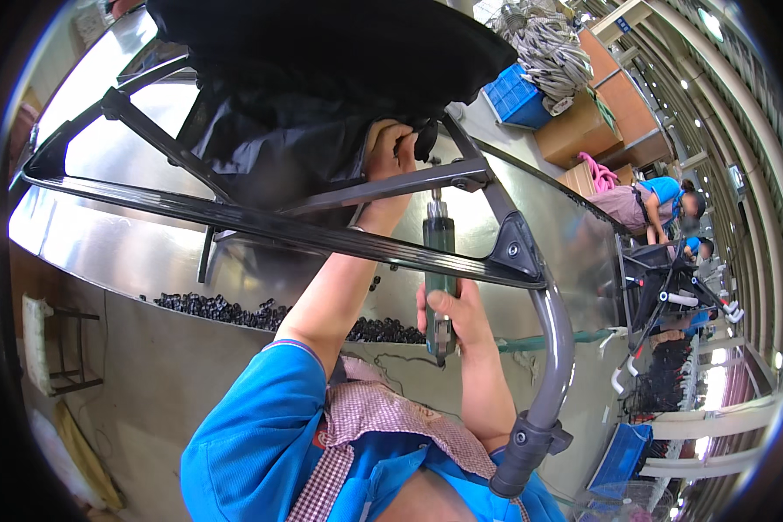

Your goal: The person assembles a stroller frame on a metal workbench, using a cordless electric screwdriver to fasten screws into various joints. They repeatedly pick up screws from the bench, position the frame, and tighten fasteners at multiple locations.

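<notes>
While the right hand (463, 311) has its fingers wrapped around one dark green, cylindrical power screwdriver (440, 233), the left hand (390, 150) is up by one big black fabric panel (331, 43), fingers curled in against its edge; can't tell whether they're actually gripping anything. That screwdriver stands bit-up behind one long, ribbed black rail (322, 228), and its bit end is right at one flat dark grey metal bar (383, 188). Can't see if it's seated in a fastener. All of that belongs to one tubular dark grey frame (564, 335), which sits over one shiny metal bench (130, 213), with one curved tube coming down on the right near the forearm. Along the near edge of the bench there's a heap of small, shiny black pieces (222, 309), way too many to count. Off to the right I get two blue plastic crates (515, 94), one pink coiled bundle (598, 172) and two co-workers in blue tops (664, 193).
</notes>
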The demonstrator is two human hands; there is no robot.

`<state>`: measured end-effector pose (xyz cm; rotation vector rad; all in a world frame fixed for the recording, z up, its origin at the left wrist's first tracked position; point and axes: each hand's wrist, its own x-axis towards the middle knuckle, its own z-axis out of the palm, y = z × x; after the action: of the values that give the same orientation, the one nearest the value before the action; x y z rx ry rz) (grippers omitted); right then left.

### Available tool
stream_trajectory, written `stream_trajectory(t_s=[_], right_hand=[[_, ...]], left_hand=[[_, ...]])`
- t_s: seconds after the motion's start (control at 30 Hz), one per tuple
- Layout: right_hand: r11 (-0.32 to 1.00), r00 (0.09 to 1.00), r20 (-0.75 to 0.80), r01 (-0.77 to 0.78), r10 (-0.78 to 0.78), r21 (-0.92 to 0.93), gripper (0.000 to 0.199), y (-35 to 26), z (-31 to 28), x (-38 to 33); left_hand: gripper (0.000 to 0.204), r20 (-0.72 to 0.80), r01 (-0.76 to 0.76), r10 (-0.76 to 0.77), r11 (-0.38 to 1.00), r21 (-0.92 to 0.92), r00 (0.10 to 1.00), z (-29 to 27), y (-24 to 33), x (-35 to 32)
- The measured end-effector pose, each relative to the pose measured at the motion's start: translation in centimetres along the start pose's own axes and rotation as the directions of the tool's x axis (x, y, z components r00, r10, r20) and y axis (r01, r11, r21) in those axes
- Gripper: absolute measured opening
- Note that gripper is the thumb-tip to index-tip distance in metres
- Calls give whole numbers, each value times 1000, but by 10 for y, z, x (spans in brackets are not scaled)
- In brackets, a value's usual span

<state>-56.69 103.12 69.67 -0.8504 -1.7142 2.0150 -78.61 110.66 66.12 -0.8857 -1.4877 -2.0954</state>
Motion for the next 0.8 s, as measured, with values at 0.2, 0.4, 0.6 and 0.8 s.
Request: stream_trajectory(t_s=[0.2, 0.4, 0.6, 0.8], right_hand=[[996, 999, 35, 37, -40, 78, 58, -3, 4, 22], [990, 999, 20, 34, -37, 140, 61, -1, 5, 29], [992, 999, 30, 40, -44, 123, 57, -4, 7, 36], [963, 994, 109, -41, 12, 268, 67, -9, 12, 43]], left_hand=[[13, 239, 386, -340, 903, -189, 910, -2, -1, -4], [14, 364, 514, -379, 745, -426, 851, 2, -28, -2], [13, 454, 590, -384, 610, -528, 804, 4, -41, -1], [15, 517, 625, -352, 476, -619, 780, 3, -56, -1]])
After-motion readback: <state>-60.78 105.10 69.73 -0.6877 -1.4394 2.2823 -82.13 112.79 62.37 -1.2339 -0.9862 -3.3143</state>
